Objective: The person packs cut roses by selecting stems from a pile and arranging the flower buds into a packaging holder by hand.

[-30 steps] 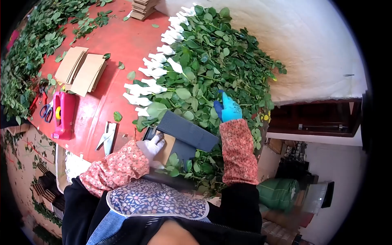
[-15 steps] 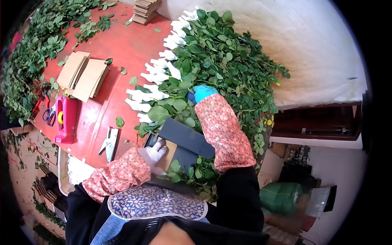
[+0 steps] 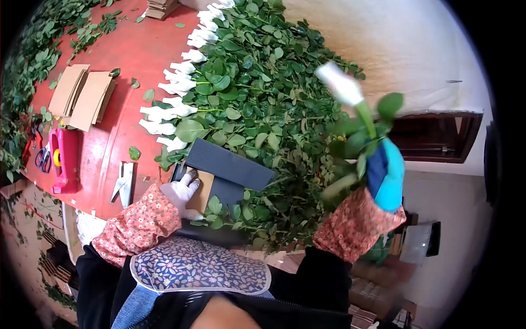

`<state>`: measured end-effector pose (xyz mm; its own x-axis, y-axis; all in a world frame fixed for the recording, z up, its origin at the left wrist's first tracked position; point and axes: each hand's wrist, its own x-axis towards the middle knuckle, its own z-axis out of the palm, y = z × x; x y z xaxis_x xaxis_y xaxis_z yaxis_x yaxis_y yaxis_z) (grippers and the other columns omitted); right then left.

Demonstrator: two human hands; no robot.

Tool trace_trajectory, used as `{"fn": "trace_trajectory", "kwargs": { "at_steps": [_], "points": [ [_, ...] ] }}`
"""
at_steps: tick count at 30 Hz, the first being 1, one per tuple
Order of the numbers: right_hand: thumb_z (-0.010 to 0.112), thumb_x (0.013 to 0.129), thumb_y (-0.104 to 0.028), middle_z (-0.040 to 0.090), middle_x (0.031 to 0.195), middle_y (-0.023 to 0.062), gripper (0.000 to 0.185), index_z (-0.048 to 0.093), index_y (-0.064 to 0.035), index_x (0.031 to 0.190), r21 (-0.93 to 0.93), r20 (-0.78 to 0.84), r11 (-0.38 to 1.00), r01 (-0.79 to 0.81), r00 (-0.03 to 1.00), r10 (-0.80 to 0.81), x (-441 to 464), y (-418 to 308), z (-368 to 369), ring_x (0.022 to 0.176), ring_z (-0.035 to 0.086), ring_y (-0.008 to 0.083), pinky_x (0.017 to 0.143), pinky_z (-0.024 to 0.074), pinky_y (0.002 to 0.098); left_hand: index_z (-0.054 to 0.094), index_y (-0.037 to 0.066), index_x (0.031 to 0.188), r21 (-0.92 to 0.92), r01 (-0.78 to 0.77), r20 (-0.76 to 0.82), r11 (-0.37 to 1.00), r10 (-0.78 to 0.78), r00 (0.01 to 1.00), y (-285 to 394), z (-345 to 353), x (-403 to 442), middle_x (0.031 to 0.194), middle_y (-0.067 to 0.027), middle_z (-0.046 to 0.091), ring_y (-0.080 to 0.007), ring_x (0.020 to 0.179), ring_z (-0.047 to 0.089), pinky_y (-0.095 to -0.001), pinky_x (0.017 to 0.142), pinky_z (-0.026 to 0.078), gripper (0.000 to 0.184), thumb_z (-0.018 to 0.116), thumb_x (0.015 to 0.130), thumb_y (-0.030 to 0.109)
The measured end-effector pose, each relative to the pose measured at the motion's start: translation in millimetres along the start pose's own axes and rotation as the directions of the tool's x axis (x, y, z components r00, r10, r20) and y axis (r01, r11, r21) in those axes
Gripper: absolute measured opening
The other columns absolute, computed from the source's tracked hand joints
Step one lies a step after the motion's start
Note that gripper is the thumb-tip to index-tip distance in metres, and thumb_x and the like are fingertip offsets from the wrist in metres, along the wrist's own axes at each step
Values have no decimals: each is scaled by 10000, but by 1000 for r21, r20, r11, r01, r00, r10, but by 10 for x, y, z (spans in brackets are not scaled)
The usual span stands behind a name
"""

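Observation:
My right hand [image 3: 387, 174], in a blue glove, grips a leafy rose stem [image 3: 366, 119] off to the right, above the edge of the foliage. A white sleeve [image 3: 341, 83] covers its bud; the stem is tilted and blurred. My left hand [image 3: 183, 194], in a white glove, lies with fingers spread on a brown cardboard sheet [image 3: 203, 189]. That sheet rests on a dark grey tray-like holder [image 3: 227, 193], beside its ribbed flap [image 3: 230, 163]. Beyond my hands lie many rose stems [image 3: 257, 104] with white-sleeved buds [image 3: 178, 111] facing left.
On the red table [image 3: 131, 44] are cardboard stacks [image 3: 90, 101], a pink tape dispenser [image 3: 65, 164], scissors [image 3: 43, 159] and a white-handled cutter [image 3: 124, 183]. Loose foliage [image 3: 27, 71] piles up at the far left. A pale wall [image 3: 405, 49] stands at the back right.
My right hand has swung right, away from the foliage, with a rose stem in it. My left hand stays on the cardboard. The whole view has shifted, so the table appears farther left.

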<state>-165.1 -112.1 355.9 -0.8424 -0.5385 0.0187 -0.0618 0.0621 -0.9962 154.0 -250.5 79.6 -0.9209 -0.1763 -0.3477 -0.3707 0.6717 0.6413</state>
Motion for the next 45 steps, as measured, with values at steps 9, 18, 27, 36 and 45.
{"fn": "trace_trajectory", "kwargs": {
  "at_steps": [9, 18, 27, 36, 45],
  "points": [
    [565, 908, -364, 630, 845, 180, 301, 636, -72, 929, -695, 683, 492, 524, 270, 678, -865, 2038, 358, 762, 598, 371, 674, 465, 468, 382, 27, 1400, -147, -89, -140, 985, 69, 988, -257, 186, 31, 1452, -175, 338, -362, 1128, 565, -386, 926, 485, 953, 796, 667, 475],
    [555, 837, -242, 656, 796, 150, 207, 671, -71, 850, -635, 706, 350, 689, 333, 625, -1250, 2567, 494, 743, 643, 339, 659, 504, 458, 405, -24, 1361, -133, -7, -50, 991, 0, 999, -38, -42, 5, 1419, -194, 362, -368, 1119, 558, -390, 932, 480, 933, 823, 637, 389],
    [610, 852, -315, 630, 745, 139, 247, 635, -70, 855, -576, 792, 355, 737, 395, 465, -1074, 1989, 486, 674, 618, 348, 626, 488, 461, 649, 153, 989, 73, -115, 11, 991, 115, 993, 141, 125, -31, 875, -96, 574, -277, 792, 622, -395, 624, 492, 320, 660, 799, 410],
    [609, 840, -218, 621, 1067, 101, 403, 524, -107, 1218, -517, 855, -123, 847, 517, -31, 673, 2160, 925, 968, 596, 291, 889, 413, 447, 620, 155, 1106, 115, -164, -37, 980, 169, 985, 228, 5, -47, 862, -138, 604, -307, 763, 646, -415, 629, 520, 413, 697, 781, 399],
    [646, 755, -99, 595, 1008, 107, 382, 552, -102, 1124, -552, 787, -79, 830, 550, 280, 879, 2064, 956, 835, 627, 306, 697, 512, 419, 621, 160, 1102, 74, -154, 19, 985, 153, 988, 214, -37, -34, 863, -120, 600, -295, 791, 646, -410, 631, 519, 384, 702, 780, 353]
  ]
}}
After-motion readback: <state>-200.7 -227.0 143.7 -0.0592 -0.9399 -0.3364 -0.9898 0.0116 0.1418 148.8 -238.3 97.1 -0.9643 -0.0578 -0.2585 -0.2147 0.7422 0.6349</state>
